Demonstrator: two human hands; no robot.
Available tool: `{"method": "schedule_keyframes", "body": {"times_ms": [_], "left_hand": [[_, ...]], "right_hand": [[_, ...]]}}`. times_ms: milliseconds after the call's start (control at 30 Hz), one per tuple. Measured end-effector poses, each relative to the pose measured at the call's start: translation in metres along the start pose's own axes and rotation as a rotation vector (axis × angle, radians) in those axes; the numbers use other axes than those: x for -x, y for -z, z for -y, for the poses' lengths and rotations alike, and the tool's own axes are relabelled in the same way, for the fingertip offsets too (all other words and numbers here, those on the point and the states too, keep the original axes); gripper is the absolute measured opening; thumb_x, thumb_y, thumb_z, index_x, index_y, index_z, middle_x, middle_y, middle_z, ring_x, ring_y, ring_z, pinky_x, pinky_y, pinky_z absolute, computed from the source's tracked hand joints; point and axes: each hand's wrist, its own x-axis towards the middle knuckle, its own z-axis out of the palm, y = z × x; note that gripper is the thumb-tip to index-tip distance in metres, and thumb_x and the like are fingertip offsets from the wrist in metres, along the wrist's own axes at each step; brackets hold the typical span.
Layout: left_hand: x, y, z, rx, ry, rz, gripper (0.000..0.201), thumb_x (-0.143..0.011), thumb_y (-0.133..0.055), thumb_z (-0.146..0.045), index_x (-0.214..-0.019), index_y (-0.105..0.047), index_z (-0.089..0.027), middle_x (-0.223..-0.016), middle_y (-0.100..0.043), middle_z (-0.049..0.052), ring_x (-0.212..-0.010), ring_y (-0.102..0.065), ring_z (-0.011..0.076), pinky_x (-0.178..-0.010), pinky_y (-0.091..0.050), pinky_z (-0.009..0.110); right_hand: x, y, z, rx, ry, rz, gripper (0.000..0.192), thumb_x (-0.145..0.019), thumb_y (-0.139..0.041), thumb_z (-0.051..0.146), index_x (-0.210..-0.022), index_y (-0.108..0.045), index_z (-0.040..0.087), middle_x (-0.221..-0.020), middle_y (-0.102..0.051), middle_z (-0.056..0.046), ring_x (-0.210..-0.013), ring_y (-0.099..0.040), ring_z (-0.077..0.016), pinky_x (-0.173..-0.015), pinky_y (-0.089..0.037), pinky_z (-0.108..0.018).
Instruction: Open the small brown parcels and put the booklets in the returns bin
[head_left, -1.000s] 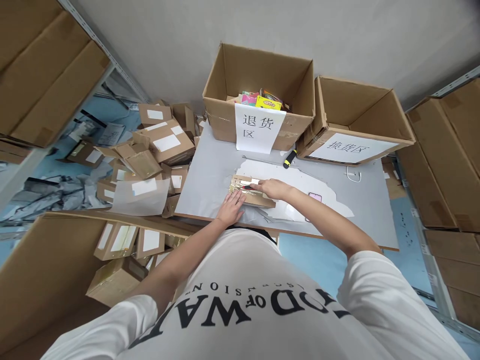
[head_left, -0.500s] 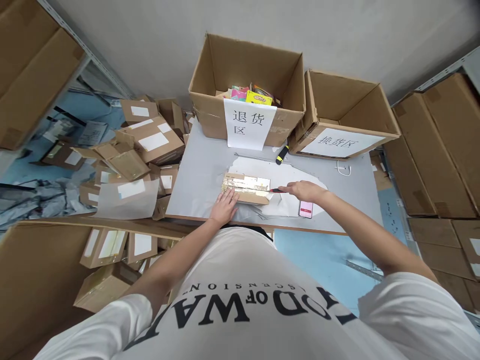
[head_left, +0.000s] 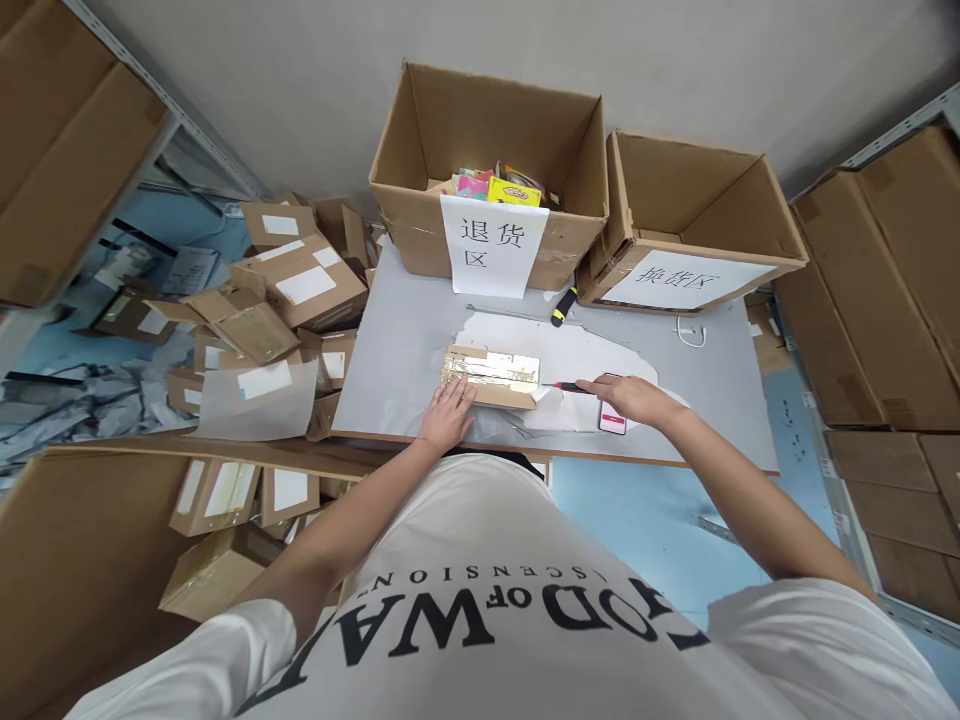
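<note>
Along my front: one grey table (head_left: 397, 335), wide, its near edge close to my white shirt (head_left: 480, 690).

Far side of the table, two cartons: left carton (head_left: 411, 238), the larger, holding bright packets (head_left: 514, 192); right carton (head_left: 675, 180), beside it, white sign on its front.

Mid-table, one white sheet (head_left: 510, 330), lying flat.

Item: one small brown box (head_left: 502, 398), near the table's front edge, partly over the sheet, shiny tape (head_left: 499, 369) running along its top. Whether the tape is slit through, I cannot tell.

Item: my left hand (head_left: 448, 415), fingers stretched out and slightly spread on the box's near left part, gripping nothing. A sound brace, I judge: steady downward weight, fingertips best set back from the tape line.

Item: my right hand (head_left: 630, 398), fingers closed round the handle of a knife (head_left: 574, 386), red and black.

Item: one phone (head_left: 613, 424), partly beneath that hand; better slid aside, to give the wrist free room.

Item: one yellow-and-black tool (head_left: 564, 307), by the right carton.

Item: one white cord (head_left: 691, 335), well apart from the blade.

Last and least, the knife's thin tip, pointing left, just beyond the box's right end. Good cutting here calls, in my judgement, for a shallow blade, a low angle and light strokes drawn away from the bracing fingers, sparing whatever lies inside.
</note>
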Motion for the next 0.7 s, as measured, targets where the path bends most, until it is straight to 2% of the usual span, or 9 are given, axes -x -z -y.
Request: {"method": "schedule_keyframes", "body": {"times_ms": [100, 167, 200, 267, 300, 367, 467, 567, 700], "left_hand": [[0.001, 0.002, -0.001, 0.007, -0.002, -0.010, 0.060, -0.087, -0.047, -0.032, -0.144, -0.035, -0.018, -0.152, -0.029, 0.013, -0.142, -0.021, 0.0283, -0.113, -0.020, 0.047], [0.001, 0.006, -0.002, 0.008, -0.008, -0.016, 0.059, -0.086, -0.047, -0.033, -0.143, -0.037, -0.018, -0.151, -0.031, 0.014, -0.142, -0.022, 0.0286, -0.112, -0.020, 0.047], [0.001, 0.008, -0.003, 0.006, -0.009, -0.018, 0.059, -0.086, -0.047, -0.035, -0.142, -0.038, -0.018, -0.151, -0.032, 0.014, -0.141, -0.024, 0.0289, -0.112, -0.021, 0.047], [-0.003, 0.015, -0.004, 0.002, 0.000, -0.020, 0.060, -0.085, -0.050, -0.040, -0.139, -0.041, -0.017, -0.149, -0.035, 0.014, -0.139, -0.027, 0.0299, -0.111, -0.023, 0.046], [-0.007, 0.018, -0.004, -0.001, 0.004, -0.020, 0.063, -0.082, -0.053, -0.044, -0.139, -0.042, -0.017, -0.148, -0.036, 0.015, -0.139, -0.029, 0.0305, -0.111, -0.023, 0.046], [-0.019, 0.026, -0.003, -0.006, 0.001, -0.020, 0.075, -0.076, -0.059, -0.053, -0.139, -0.040, -0.017, -0.147, -0.036, 0.016, -0.138, -0.028, 0.0319, -0.112, -0.021, 0.046], [-0.046, 0.037, 0.001, -0.019, -0.027, -0.007, 0.100, -0.064, -0.065, -0.064, -0.144, -0.031, -0.014, -0.152, -0.025, 0.019, -0.141, -0.019, 0.0352, -0.115, -0.010, 0.050], [-0.071, 0.042, 0.007, -0.029, -0.048, 0.056, 0.120, -0.057, -0.064, -0.073, -0.148, -0.018, -0.010, -0.155, -0.012, 0.021, -0.143, -0.009, 0.0384, -0.113, -0.003, 0.056], [-0.085, 0.038, 0.014, -0.029, -0.086, 0.147, 0.130, -0.051, -0.063, -0.077, -0.149, -0.012, -0.009, -0.154, -0.015, 0.022, -0.142, -0.008, 0.0398, -0.111, 0.001, 0.059]], "right_hand": [[0.012, -0.028, -0.004, -0.255, -0.098, -0.162, 0.051, -0.090, -0.038, 0.018, -0.140, -0.042, 0.026, -0.112, -0.065, -0.010, -0.089, -0.063, -0.0210, -0.072, -0.048, -0.031], [0.013, -0.053, 0.004, -0.542, -0.200, -0.321, 0.048, -0.092, -0.037, 0.028, -0.140, -0.042, 0.022, -0.111, -0.065, -0.011, -0.079, -0.063, -0.0194, -0.070, -0.050, -0.032], [0.011, -0.066, 0.010, -0.707, -0.254, -0.387, 0.050, -0.093, -0.038, 0.034, -0.141, -0.040, 0.020, -0.105, -0.067, -0.011, -0.069, -0.062, -0.0174, -0.066, -0.050, -0.032], [0.004, -0.091, 0.028, -1.014, -0.358, -0.504, 0.061, -0.091, -0.041, 0.045, -0.142, -0.037, 0.014, -0.077, -0.066, -0.006, -0.053, -0.054, -0.0144, -0.052, -0.047, -0.029], [-0.001, -0.102, 0.038, -1.147, -0.391, -0.536, 0.067, -0.088, -0.044, 0.050, -0.143, -0.036, 0.013, -0.065, -0.062, -0.002, -0.048, -0.050, -0.0132, -0.047, -0.044, -0.027], [-0.012, -0.119, 0.056, -1.366, -0.443, -0.586, 0.076, -0.082, -0.052, 0.055, -0.143, -0.035, 0.013, -0.054, -0.054, 0.003, -0.043, -0.044, -0.0113, -0.040, -0.037, -0.023], [-0.024, -0.131, 0.075, -1.575, -0.489, -0.625, 0.081, -0.076, -0.060, 0.057, -0.142, -0.036, 0.015, -0.054, -0.052, 0.004, -0.042, -0.043, -0.0101, -0.037, -0.033, -0.021], [-0.028, -0.133, 0.083, -1.650, -0.501, -0.643, 0.083, -0.074, -0.064, 0.056, -0.142, -0.037, 0.016, -0.057, -0.056, 0.003, -0.042, -0.044, -0.0099, -0.036, -0.032, -0.021], [-0.026, -0.132, 0.086, -1.665, -0.500, -0.644, 0.081, -0.074, -0.064, 0.055, -0.142, -0.038, 0.018, -0.056, -0.056, 0.003, -0.043, -0.044, -0.0098, -0.036, -0.030, -0.020]]}}
